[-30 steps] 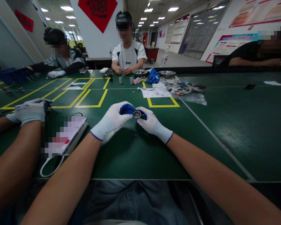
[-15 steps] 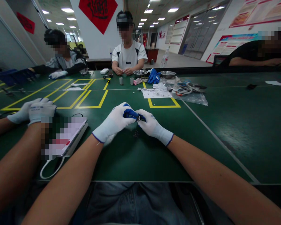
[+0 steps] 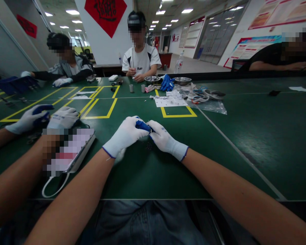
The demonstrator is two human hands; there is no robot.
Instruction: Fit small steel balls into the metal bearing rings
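Observation:
My left hand (image 3: pixel 131 132) wears a white glove with blue on the finger side, and its fingers are pinched together over the green table (image 3: pixel 153 177). Against its fingertips closes my right hand (image 3: pixel 163 136), gloved the same way. Between the fingertips sits a small dark part with a shiny rim (image 3: pixel 150 131); the fingers cover most of it, so its kind does not show. Both hands touch it. Just below the hands, a cluster of tiny dark pieces (image 3: pixel 149 146) lies on the tabletop.
To my left are a co-worker's gloved hands (image 3: pixel 63 117) and a phone-like device (image 3: pixel 84 149) with a white cable. Farther back stand two grey cups (image 3: pixel 131 88), metal bowls (image 3: pixel 183 81), blue gloves (image 3: pixel 167 82), white paper (image 3: pixel 170 101) and a plastic bag (image 3: pixel 216 108).
The shiny rim is more hidden between my fingertips, and my hands have shifted slightly. At left, the co-worker's hands have moved apart, one moving right toward the device.

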